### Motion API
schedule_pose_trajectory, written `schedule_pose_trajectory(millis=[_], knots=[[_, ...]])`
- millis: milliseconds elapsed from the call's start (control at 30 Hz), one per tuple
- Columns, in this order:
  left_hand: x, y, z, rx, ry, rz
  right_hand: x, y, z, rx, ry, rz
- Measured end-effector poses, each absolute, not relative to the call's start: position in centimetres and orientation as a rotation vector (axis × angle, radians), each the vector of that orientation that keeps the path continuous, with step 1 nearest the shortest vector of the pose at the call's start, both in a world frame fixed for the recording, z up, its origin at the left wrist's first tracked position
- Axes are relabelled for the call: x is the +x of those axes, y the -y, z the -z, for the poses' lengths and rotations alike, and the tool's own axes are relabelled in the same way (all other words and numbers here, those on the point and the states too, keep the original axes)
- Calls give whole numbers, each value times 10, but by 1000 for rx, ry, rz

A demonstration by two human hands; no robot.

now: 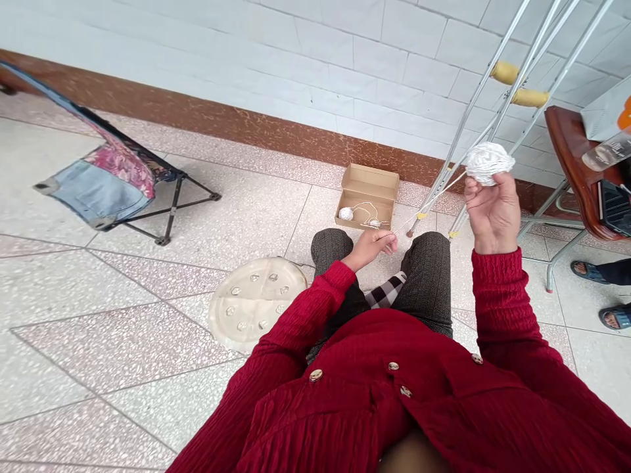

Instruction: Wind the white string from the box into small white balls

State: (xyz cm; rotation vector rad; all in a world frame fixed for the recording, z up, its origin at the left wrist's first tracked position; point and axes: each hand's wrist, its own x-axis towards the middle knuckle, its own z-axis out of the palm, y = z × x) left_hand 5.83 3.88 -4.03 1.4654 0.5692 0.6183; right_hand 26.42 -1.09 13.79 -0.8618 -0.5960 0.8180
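The right hand (pixel 493 213) is up high. Its fingers curl around a big ball of white string (pixel 490 164) and hold it from below. The left hand (pixel 369 248) is lower, over the knees. Its fingers pinch a thin white string (pixel 428 200) that runs up to the big ball. More string goes from near the left hand down to an open cardboard box (pixel 367 197) on the floor, and in the box lies a small ball of white string (pixel 346 213).

The person wears a red knit top (pixel 394 401) with round buttons and gray pants (pixel 426 282). A black and white checked cloth (pixel 387 290) shows between the knees. Just past the left arm, a round tan disc (pixel 251 302) with small shiny bits on it lies on the speckled tile floor (pixel 123 348).

Two metal crutches (pixel 513 85) with yellow grips lean by the white tile wall (pixel 345 66), close to the right hand. Far to the left stands a low folding chair (pixel 113 177) with a blue and pink seat. At the right is a brown chair (pixel 566 164) with a clear bottle (pixel 606 151) and a dark phone (pixel 614 207) on it. Near that chair are another person's two feet in sandals (pixel 589 270).
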Motion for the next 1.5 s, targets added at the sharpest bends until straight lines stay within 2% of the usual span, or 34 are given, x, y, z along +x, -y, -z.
schedule_pose_trajectory(millis=[167,467,800,1000,1133,1300,1500], knots=[[18,-50,58,1643,-804,-647,279,9,-133,-854,534,-752],[5,-78,68,1904,-1138,-593,249,2,-132,-872,628,-928],[61,-87,15,1815,-870,-905,218,-6,-108,-924,719,-1211],[61,-78,31,1614,-663,-670,234,-11,-130,-882,699,-1131],[51,-53,33,1409,-618,-631,259,-19,-139,-900,675,-1014],[35,-30,7,1115,-500,-641,282,-31,-118,-919,601,-933],[21,-25,4,1321,-634,-595,296,-38,-104,-913,488,-890]])
